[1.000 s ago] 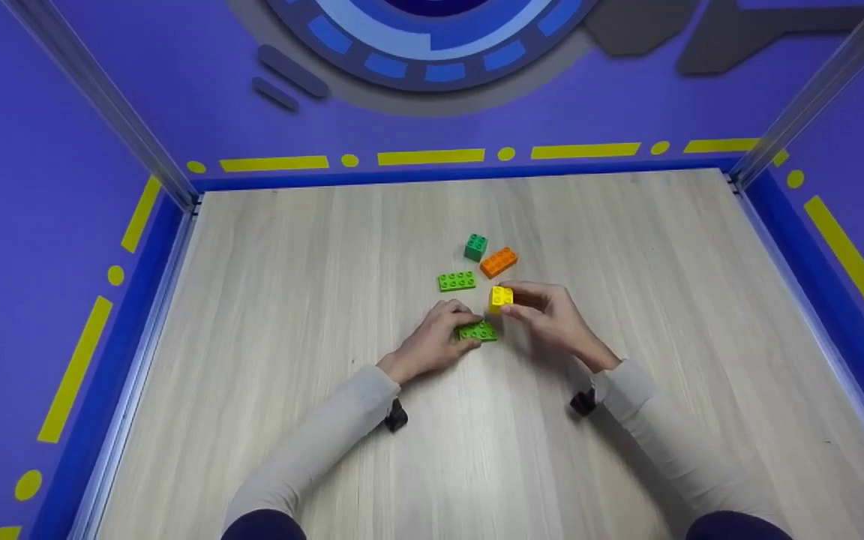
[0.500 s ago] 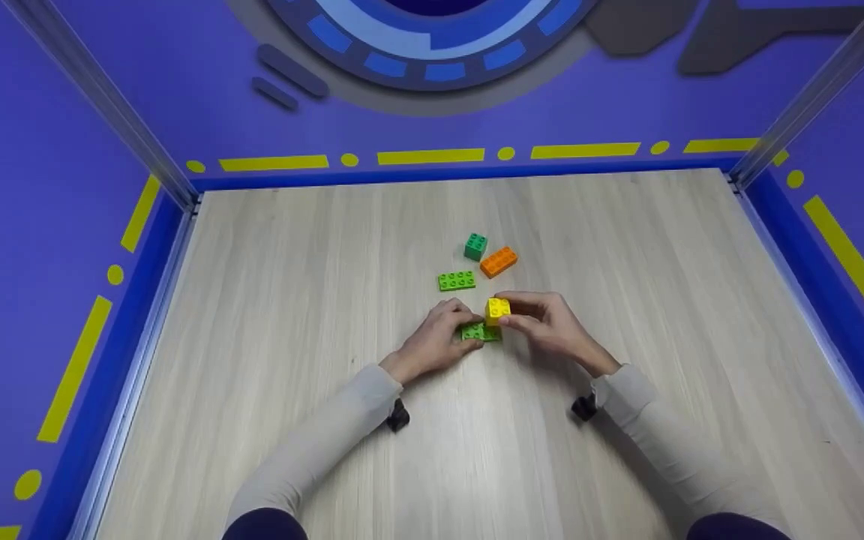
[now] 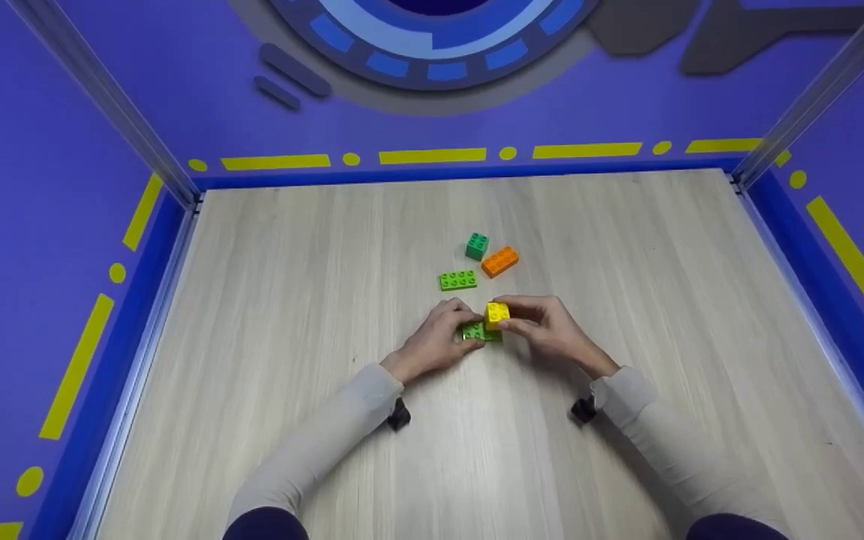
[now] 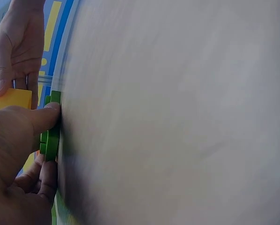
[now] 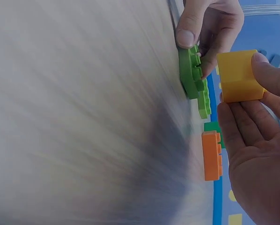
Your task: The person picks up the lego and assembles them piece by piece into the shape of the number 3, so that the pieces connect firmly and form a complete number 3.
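Observation:
Between its thumb and fingers, my right hand point(image 3: 552, 330) pinches a yellow toy brick point(image 3: 497, 315), which shows a square top with studs. In the right wrist view the yellow brick point(image 5: 240, 76) is held off the table, a small gap away from a flat light green brick point(image 5: 190, 72). My left hand point(image 3: 436, 337) grips that flat green brick point(image 3: 472, 331) by its sides, low on the table. The left wrist view shows the thumb and fingers on the green brick point(image 4: 52, 136), and the yellow brick point(image 4: 13, 99) partly hidden behind the hand.
Beyond the hands lie a second flat light green brick point(image 3: 457, 280), a dark green square brick point(image 3: 477, 246) and an orange brick point(image 3: 500, 262). They sit on a pale wooden table point(image 3: 289, 300) enclosed by blue walls point(image 3: 432, 127) at the back and sides.
My right hand has brought the yellow brick nearer, from beside the gripped green brick to over its right end. The left hand has shifted only slightly to the right.

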Demonstrator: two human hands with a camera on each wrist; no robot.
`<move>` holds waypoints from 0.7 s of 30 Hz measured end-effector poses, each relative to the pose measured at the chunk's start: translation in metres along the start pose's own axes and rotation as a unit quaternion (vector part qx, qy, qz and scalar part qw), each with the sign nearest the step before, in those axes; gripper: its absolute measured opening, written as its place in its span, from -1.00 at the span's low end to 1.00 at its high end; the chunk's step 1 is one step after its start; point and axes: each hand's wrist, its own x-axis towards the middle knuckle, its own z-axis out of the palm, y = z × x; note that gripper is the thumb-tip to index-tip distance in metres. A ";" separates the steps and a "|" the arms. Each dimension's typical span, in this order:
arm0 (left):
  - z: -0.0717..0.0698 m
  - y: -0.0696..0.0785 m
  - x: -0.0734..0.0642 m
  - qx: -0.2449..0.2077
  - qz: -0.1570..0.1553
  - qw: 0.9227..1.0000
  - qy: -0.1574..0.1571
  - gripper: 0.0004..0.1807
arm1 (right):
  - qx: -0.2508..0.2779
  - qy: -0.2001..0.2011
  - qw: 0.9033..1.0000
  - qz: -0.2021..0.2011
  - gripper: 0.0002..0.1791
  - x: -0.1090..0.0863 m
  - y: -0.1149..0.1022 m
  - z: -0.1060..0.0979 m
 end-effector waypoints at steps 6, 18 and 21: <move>0.001 -0.001 0.000 -0.002 0.012 1.000 0.012 -0.55 | 0.005 -0.004 1.000 0.004 -0.59 0.000 0.002 0.002; 0.002 -0.003 -0.001 -0.012 0.011 1.000 0.022 -0.54 | 0.006 -0.004 1.000 0.024 -0.57 0.000 0.001 0.007; 0.002 -0.003 -0.001 -0.009 0.014 1.000 0.024 -0.54 | 0.000 -0.003 1.000 0.031 -0.57 0.000 0.002 0.009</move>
